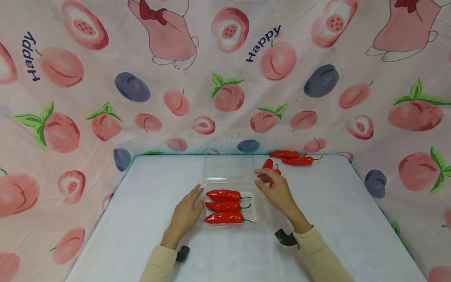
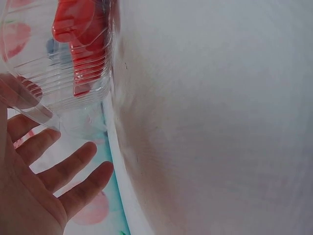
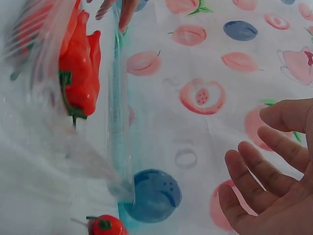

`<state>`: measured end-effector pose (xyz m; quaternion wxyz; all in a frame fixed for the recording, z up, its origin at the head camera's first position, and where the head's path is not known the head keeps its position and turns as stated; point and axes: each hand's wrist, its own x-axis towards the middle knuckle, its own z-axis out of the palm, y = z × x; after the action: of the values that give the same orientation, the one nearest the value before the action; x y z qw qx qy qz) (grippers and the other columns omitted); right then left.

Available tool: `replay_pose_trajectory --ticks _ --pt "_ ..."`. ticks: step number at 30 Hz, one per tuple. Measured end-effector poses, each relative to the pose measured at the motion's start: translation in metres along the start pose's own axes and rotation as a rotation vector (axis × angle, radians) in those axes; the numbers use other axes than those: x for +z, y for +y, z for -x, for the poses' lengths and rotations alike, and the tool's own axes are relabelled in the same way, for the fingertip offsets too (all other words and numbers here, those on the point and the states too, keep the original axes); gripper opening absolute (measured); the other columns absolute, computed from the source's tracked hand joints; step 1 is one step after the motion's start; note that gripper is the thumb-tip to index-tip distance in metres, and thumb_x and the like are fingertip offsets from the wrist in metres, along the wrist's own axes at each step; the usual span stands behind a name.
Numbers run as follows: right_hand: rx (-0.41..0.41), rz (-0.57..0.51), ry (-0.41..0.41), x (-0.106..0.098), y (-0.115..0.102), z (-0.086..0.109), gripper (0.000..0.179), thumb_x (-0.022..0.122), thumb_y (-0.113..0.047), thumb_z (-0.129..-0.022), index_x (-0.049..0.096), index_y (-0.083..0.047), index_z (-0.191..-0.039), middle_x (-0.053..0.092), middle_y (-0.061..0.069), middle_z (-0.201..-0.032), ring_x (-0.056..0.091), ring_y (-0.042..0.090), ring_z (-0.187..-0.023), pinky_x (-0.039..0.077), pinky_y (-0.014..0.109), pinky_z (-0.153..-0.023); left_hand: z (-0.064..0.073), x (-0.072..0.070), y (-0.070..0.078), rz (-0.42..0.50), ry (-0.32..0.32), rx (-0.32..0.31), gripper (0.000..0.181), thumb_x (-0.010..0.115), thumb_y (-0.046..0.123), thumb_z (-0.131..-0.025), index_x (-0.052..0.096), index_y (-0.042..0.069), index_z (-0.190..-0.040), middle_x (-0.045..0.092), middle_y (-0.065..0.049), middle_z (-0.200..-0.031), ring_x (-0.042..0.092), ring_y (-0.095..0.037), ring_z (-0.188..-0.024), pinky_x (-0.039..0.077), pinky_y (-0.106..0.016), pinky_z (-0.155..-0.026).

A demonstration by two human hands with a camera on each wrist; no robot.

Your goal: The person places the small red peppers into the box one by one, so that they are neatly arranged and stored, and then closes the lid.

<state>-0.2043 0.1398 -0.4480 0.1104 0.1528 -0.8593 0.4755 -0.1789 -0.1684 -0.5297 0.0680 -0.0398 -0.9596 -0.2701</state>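
Observation:
A clear plastic clamshell box (image 1: 249,214) lies on the table with its lid (image 1: 229,167) tipped back. Three red peppers (image 1: 223,217) sit side by side in it, stems to the right. My left hand (image 1: 185,213) is at the box's left side, fingertips right at the edge. In the left wrist view its fingers (image 2: 68,169) are spread beside the ridged plastic wall. Near the lid's right edge hovers my right hand (image 1: 278,192), fingers loosely bent and holding nothing. It partly hides two loose red peppers (image 1: 268,163) behind it.
Two more red peppers (image 1: 297,161) lie at the table's back right edge. The white table (image 1: 141,219) meets a fruit-printed cloth (image 1: 197,90) that hangs behind it and along both sides.

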Motion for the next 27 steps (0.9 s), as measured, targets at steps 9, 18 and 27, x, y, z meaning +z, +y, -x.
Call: replay_pose_trajectory --ticks 9,18,27 --pt "0.05 0.003 -0.007 -0.012 0.02 0.001 0.031 0.068 -0.011 -0.091 0.064 -0.01 -0.122 0.068 0.015 -0.116 0.064 0.032 -0.108 0.051 0.055 -0.099 0.0 -0.001 0.001 -0.006 -0.003 0.0 0.047 0.057 0.025 -0.095 0.054 0.02 -0.142 0.044 0.003 -0.154 0.052 -0.03 -0.135 0.047 -0.053 -0.105" --pt "0.08 0.055 -0.047 -0.028 0.041 -0.003 0.035 0.066 -0.011 -0.092 0.061 -0.01 -0.126 0.067 0.015 -0.12 0.063 0.033 -0.111 0.052 0.055 -0.097 0.0 -0.001 0.002 -0.014 0.002 0.001 0.048 0.058 0.024 -0.095 0.054 0.02 -0.142 0.044 0.002 -0.154 0.052 -0.031 -0.134 0.048 -0.053 -0.104" --pt "0.074 0.137 -0.162 -0.04 0.063 -0.011 0.043 0.068 -0.014 -0.09 0.058 -0.008 -0.132 0.062 0.015 -0.131 0.057 0.036 -0.121 0.047 0.058 -0.103 0.001 -0.002 0.002 -0.006 0.0 0.003 0.048 0.058 0.024 -0.095 0.054 0.019 -0.142 0.045 0.002 -0.154 0.052 -0.031 -0.134 0.048 -0.053 -0.104"
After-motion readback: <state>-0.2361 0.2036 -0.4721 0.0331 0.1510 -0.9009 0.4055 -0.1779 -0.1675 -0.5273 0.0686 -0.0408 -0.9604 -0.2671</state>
